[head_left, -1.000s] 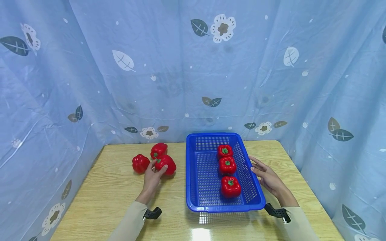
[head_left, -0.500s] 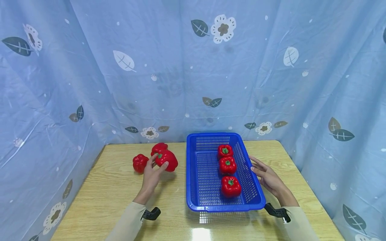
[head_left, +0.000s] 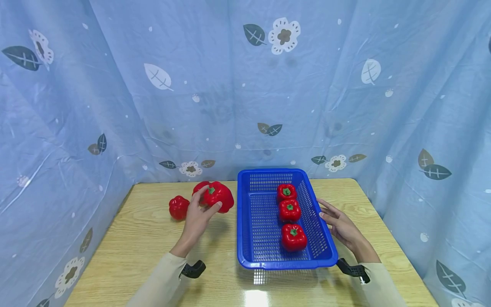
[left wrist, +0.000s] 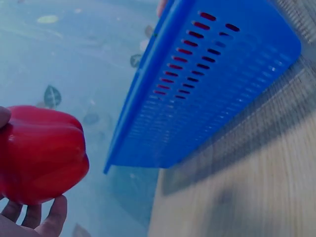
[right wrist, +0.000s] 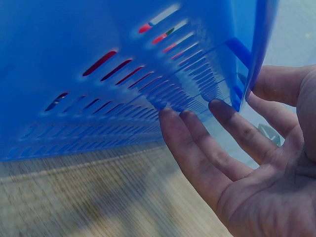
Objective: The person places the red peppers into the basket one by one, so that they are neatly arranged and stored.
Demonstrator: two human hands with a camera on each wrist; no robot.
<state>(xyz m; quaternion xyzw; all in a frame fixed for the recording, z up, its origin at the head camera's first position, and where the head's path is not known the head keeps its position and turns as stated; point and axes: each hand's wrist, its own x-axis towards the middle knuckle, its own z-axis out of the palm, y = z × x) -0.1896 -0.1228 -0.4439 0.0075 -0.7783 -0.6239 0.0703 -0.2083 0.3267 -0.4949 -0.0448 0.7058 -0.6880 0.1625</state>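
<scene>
Raised just over the tabletop, a red bell pepper (head_left: 223, 197) with a green stem sits in my left hand (head_left: 196, 222), thumb on one side and fingers on the other. In the left wrist view the same pepper (left wrist: 42, 153) shows clear of the blue basket's side. My right hand (head_left: 344, 229) holds the right edge of the blue plastic basket (head_left: 242, 221). In the right wrist view its thumb lies at the rim and its fingertips (right wrist: 170, 118) touch the slotted outer wall. Three red bell peppers (head_left: 293, 238) stand in a row along the basket's right side.
Left of the basket, one bell pepper (head_left: 178, 208) lies on the wooden table (head_left: 134, 247). Another pepper (head_left: 199, 186) is partly hidden behind the held one. A blue patterned curtain (head_left: 215, 106) encloses the back and sides.
My left hand has lifted its bell pepper off the table and carried it slightly right and away from me, towards the basket. The right hand and the basket have stayed put.
</scene>
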